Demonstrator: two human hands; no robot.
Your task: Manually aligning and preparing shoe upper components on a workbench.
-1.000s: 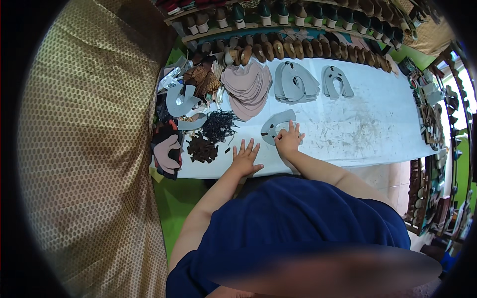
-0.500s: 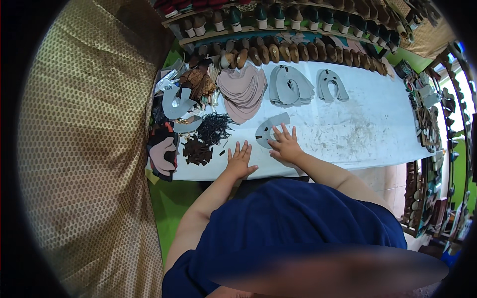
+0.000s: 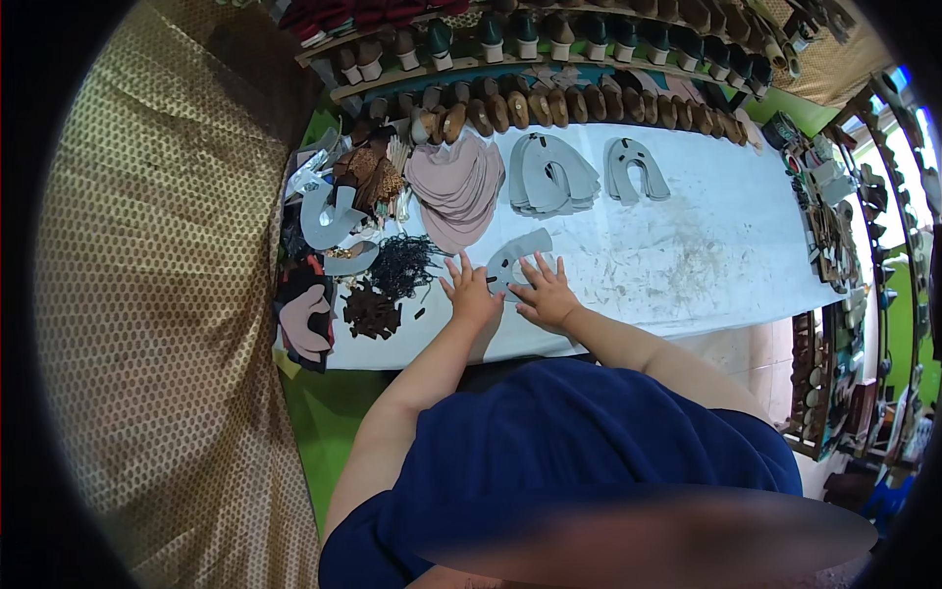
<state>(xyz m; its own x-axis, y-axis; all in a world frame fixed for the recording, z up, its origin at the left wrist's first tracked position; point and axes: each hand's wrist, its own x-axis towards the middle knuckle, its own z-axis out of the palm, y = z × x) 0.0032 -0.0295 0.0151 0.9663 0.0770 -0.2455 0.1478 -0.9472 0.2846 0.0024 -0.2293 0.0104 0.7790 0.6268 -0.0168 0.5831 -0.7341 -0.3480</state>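
Observation:
A grey curved shoe-upper piece (image 3: 531,244) lies flat on the white-covered table, with small dark strips on it. My left hand (image 3: 475,296) is at the piece's left edge, fingers apart, beside one dark strip (image 3: 493,280). Over the piece's lower right part rests my right hand (image 3: 547,296), its fingers spread and covering some of it. To the left of my left hand are a heap of short dark brown strips (image 3: 372,310), a single loose strip (image 3: 420,314) and a tangle of black cords (image 3: 405,263).
Behind my hands lie stacked pinkish pieces (image 3: 456,187) and two stacks of grey curved pieces (image 3: 554,175) (image 3: 638,169). Wooden shoe lasts (image 3: 564,106) line the far edge beneath shelves of shoes. A patterned curtain (image 3: 167,294) hangs at left; tools (image 3: 829,236) crowd the right end.
My left hand has moved forward and closer to the grey piece and my right hand. My right hand still lies on the piece. The whole view has shifted slightly.

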